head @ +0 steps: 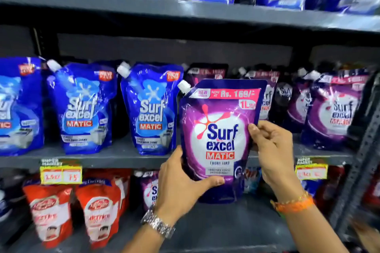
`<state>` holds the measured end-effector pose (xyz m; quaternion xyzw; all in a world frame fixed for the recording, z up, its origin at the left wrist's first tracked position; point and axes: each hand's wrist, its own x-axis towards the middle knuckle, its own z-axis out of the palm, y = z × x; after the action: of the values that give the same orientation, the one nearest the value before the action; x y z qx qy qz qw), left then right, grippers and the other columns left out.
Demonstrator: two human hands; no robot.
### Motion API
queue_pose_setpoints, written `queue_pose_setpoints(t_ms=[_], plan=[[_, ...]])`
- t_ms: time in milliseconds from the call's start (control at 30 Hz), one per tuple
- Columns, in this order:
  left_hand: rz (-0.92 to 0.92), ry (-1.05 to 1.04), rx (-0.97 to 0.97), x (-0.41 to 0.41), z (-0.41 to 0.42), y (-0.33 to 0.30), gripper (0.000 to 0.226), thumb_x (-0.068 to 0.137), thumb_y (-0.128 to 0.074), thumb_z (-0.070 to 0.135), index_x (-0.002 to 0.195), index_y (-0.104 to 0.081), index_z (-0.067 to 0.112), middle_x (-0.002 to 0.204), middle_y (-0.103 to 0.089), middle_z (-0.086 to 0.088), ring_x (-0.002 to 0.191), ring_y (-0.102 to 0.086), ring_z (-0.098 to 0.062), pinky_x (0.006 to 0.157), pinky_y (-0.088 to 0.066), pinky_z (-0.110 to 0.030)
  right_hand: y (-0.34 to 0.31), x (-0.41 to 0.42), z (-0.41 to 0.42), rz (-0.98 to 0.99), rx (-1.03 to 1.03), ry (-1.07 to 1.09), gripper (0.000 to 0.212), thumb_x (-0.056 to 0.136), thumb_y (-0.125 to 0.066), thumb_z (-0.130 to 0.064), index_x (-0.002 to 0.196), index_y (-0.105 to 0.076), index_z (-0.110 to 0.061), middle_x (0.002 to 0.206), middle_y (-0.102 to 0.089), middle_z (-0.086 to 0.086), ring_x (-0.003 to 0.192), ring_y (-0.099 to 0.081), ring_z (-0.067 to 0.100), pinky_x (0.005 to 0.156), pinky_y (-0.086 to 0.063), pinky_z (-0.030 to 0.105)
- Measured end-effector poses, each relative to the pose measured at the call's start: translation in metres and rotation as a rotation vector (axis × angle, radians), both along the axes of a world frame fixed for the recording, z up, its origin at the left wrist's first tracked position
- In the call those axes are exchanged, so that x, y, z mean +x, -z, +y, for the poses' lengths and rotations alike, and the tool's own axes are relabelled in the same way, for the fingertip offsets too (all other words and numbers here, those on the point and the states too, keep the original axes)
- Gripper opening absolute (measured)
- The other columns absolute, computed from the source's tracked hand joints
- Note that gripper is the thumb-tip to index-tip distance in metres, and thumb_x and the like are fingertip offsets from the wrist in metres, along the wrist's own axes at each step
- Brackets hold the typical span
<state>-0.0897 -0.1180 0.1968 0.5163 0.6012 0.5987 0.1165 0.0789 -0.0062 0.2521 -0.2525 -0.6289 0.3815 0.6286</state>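
A purple Surf Excel Matic pouch (220,129) with a white spout cap at its top left is held upright in front of the middle shelf (102,157). My left hand (181,187) grips its lower left edge, thumb across the front near the bottom. My right hand (271,148) pinches its right edge at mid-height, thumb on the front. The left wrist wears a metal watch, the right an orange thread band.
Blue Surf Excel pouches (150,109) stand on the middle shelf to the left, purple ones (331,111) behind and to the right. Red-and-white pouches (98,211) fill the lower shelf. Yellow price tags (61,174) hang on the shelf edge. A dark upright post (362,150) stands at right.
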Motion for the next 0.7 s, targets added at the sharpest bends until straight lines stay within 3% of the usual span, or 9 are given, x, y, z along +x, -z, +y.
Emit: queue_pose_setpoints(t_ms=[67, 167, 233, 333, 533, 700], plan=[[0.043, -0.046, 0.018, 0.0, 0.018, -0.022, 0.086, 0.034, -0.09, 0.065, 0.109, -0.057, 0.038, 0.103, -0.075, 0.021, 0.096, -0.071, 0.001, 0.086, -0.061, -0.034, -0.022, -0.001, 0.02, 0.015, 0.013, 0.004, 0.026, 0.099, -0.056, -0.006, 0.075, -0.066, -0.006, 0.063, -0.071, -0.008, 0.066, -0.063, 0.01, 0.066, -0.056, 0.027], [0.083, -0.102, 0.01, 0.0, 0.043, -0.047, 0.084, 0.035, -0.09, 0.064, 0.105, -0.055, 0.035, 0.106, -0.074, 0.018, 0.096, -0.071, -0.004, 0.085, -0.059, -0.032, -0.045, -0.006, 0.051, 0.01, 0.04, 0.006, 0.027, 0.099, -0.056, -0.008, 0.081, -0.059, 0.011, 0.072, -0.065, 0.016, 0.068, -0.054, 0.021, 0.064, -0.049, 0.031], [0.108, -0.127, -0.018, 0.001, 0.057, -0.057, 0.08, 0.04, -0.092, 0.057, 0.106, -0.055, 0.033, 0.111, -0.073, 0.014, 0.098, -0.069, -0.009, 0.083, -0.055, -0.028, -0.048, -0.013, 0.071, 0.004, 0.039, 0.018, 0.028, 0.099, -0.057, -0.011, 0.085, -0.058, 0.014, 0.077, -0.067, 0.028, 0.069, -0.054, 0.022, 0.063, -0.047, 0.032], [0.12, -0.158, -0.063, 0.0, 0.078, -0.059, 0.078, 0.043, -0.092, 0.052, 0.105, -0.053, 0.026, 0.117, -0.071, 0.003, 0.107, -0.067, -0.022, 0.088, -0.055, -0.036, -0.045, -0.022, 0.094, 0.0, -0.008, 0.05, 0.029, 0.098, -0.058, -0.011, 0.086, -0.057, 0.016, 0.089, -0.065, 0.042, 0.072, -0.055, 0.024, 0.066, -0.047, 0.039], [0.112, -0.179, -0.087, -0.003, 0.098, -0.05, 0.086, 0.047, -0.095, 0.043, 0.118, -0.053, 0.019, 0.121, -0.071, -0.002, 0.112, -0.067, -0.025, 0.092, -0.056, -0.041, -0.032, -0.033, 0.116, -0.077, -0.016, 0.101, 0.033, 0.096, -0.06, -0.013, 0.067, -0.05, -0.001, 0.064, -0.057, 0.02, 0.063, -0.047, 0.018, 0.059, -0.042, 0.038], [0.1, -0.152, -0.106, -0.008, 0.106, -0.048, 0.083, 0.052, -0.096, 0.037, 0.118, -0.05, 0.017, 0.122, -0.069, -0.003, 0.113, -0.065, -0.023, 0.091, -0.054, -0.033, -0.034, -0.034, 0.112, -0.084, -0.043, 0.08, 0.034, 0.098, -0.058, -0.011, 0.065, -0.056, -0.019, 0.064, -0.064, -0.001, 0.05, -0.053, -0.002, 0.049, -0.043, 0.018]])
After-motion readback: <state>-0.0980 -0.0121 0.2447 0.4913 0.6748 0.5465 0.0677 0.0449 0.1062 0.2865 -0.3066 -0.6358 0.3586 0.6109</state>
